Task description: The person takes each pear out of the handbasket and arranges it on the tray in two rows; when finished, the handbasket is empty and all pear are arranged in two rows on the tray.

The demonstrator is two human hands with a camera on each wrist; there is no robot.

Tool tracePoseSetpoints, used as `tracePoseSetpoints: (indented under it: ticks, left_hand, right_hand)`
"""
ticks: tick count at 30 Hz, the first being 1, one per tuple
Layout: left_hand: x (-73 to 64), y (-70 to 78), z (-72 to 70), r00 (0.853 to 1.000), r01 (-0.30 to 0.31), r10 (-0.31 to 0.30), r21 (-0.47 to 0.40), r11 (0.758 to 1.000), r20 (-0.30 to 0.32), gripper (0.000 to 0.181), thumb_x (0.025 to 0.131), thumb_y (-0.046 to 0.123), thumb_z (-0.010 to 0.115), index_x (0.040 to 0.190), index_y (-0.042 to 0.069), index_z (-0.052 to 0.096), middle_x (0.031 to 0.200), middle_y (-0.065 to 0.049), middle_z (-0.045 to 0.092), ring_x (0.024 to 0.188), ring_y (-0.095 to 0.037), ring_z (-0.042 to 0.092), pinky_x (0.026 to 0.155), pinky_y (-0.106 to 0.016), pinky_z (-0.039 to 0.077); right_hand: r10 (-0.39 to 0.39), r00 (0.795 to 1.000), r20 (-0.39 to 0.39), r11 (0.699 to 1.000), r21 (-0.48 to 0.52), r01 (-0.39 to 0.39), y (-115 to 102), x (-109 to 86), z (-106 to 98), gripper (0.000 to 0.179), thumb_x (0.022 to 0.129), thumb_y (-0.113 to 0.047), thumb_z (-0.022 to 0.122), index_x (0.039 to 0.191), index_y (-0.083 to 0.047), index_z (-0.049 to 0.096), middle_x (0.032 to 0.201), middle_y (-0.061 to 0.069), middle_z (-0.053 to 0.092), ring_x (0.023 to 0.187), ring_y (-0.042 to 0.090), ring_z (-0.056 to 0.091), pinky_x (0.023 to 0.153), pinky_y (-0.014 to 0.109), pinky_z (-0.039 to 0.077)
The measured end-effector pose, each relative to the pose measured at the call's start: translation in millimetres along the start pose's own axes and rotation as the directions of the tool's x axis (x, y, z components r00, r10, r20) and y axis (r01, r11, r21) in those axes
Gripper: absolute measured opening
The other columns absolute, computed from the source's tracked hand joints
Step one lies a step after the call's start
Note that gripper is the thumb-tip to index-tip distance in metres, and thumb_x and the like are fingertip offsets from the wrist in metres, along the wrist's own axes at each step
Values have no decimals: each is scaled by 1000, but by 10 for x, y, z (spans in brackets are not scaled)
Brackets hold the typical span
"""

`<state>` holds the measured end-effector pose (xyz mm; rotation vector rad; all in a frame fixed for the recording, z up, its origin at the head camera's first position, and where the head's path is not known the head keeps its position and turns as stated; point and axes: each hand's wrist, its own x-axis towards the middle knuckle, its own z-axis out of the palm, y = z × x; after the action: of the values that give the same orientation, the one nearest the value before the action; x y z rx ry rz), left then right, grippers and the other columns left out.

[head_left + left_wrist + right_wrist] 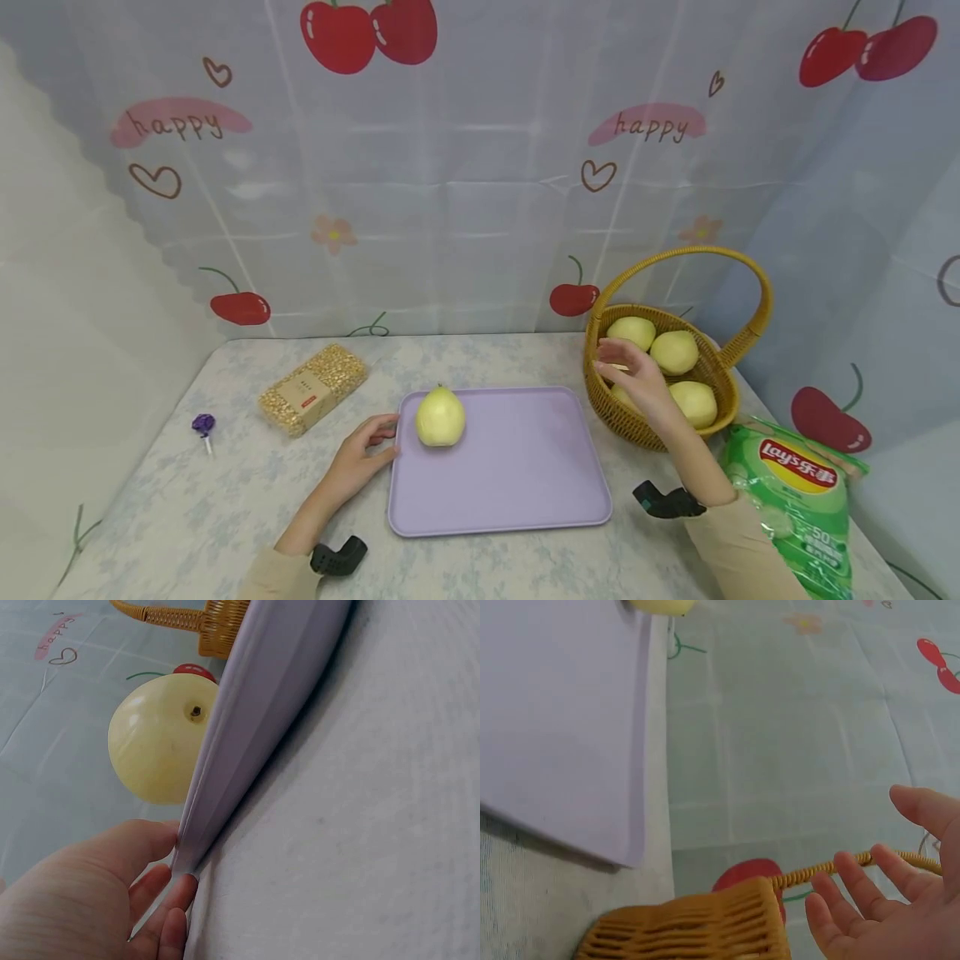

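A pale yellow-green pear stands at the upper left of a lilac tray. My left hand is beside the tray's left edge, thumb and fingertips touching the rim from outside; in the left wrist view the thumb meets the rim. Over the left side of a wicker basket hovers my right hand, holding nothing. Its fingers are spread and loosely bent in the right wrist view. Several similar pears lie in the basket, one partly hidden by the hand.
The basket's tall handle arches above it. A green chip bag lies by the right forearm. At the left are a pack of yellow kernels and a purple lollipop. A printed curtain backs the table.
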<state>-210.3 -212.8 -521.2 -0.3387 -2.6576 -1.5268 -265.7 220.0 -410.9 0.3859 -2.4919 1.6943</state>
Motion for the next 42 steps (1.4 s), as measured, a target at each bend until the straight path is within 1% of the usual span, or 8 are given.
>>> tracePoseSetpoints:
  ticks: [2,7,13,21,32,35,39,42]
  left_hand:
    - [-1,1,0,1000,-3,3,2,1000,2,47,89,18,67,133,11,53,133,-8,57,113,-23,60,96,-30,47]
    - [3,-4,1,1000,-7,7,3,1000,-2,48,89,18,67,134,11,53,134,-9,57,113,-24,60,97,-31,47]
    - [3,-22,11,1000,-29,29,3,1000,-8,47,89,19,67,133,10,53,133,-11,57,112,-26,60,96,-32,47]
    - [-4,-17,11,1000,-15,15,1,1000,-4,48,89,20,67,134,11,53,134,-9,56,113,-24,60,96,-29,47]
    - [-14,-2,-5,1000,-13,13,-5,1000,6,48,90,21,67,135,11,52,135,-8,55,115,-24,59,98,-29,46]
    - [-13,10,-6,1000,-14,14,-7,1000,8,48,90,20,66,135,11,51,135,-8,55,115,-24,59,98,-29,46]
    - [-12,15,-10,1000,-19,19,-6,1000,7,48,90,20,66,135,11,51,135,-9,55,114,-25,59,97,-29,46]
    - [-13,11,-13,1000,-14,14,-10,1000,8,48,90,20,66,135,11,52,135,-8,55,115,-24,59,98,-29,46]
  right_hand:
    - [21,1000,-21,1000,-4,-22,51,-24,-93,50,94,-23,60,135,2,45,118,1,58,104,-3,53,86,9,42]
    - [52,995,-81,999,-2,-52,166,-61,-253,52,94,-27,61,135,-1,44,117,-3,58,103,-2,54,86,8,41]
    - [15,990,-141,999,32,-10,268,-112,-341,42,91,-17,65,129,-6,50,109,-12,60,101,1,57,82,6,46]
    - [9,988,-155,1000,11,-8,371,-151,-390,41,89,-15,67,127,-9,51,106,-21,59,101,-2,57,81,5,46]
    - [34,988,-153,997,-59,-43,425,-168,-391,55,89,-14,67,135,3,43,107,-21,54,97,-12,51,79,4,44]
    - [35,987,-157,994,-94,-50,448,-161,-392,56,89,-15,68,135,3,43,109,-15,56,97,-11,51,79,3,42]
    - [38,987,-154,989,-135,-59,498,-152,-398,58,88,-19,69,135,4,43,121,12,56,100,-7,51,79,3,41]
    - [63,989,-133,984,-159,-84,494,-149,-400,60,88,-19,69,136,4,43,126,24,51,104,4,52,83,9,42]
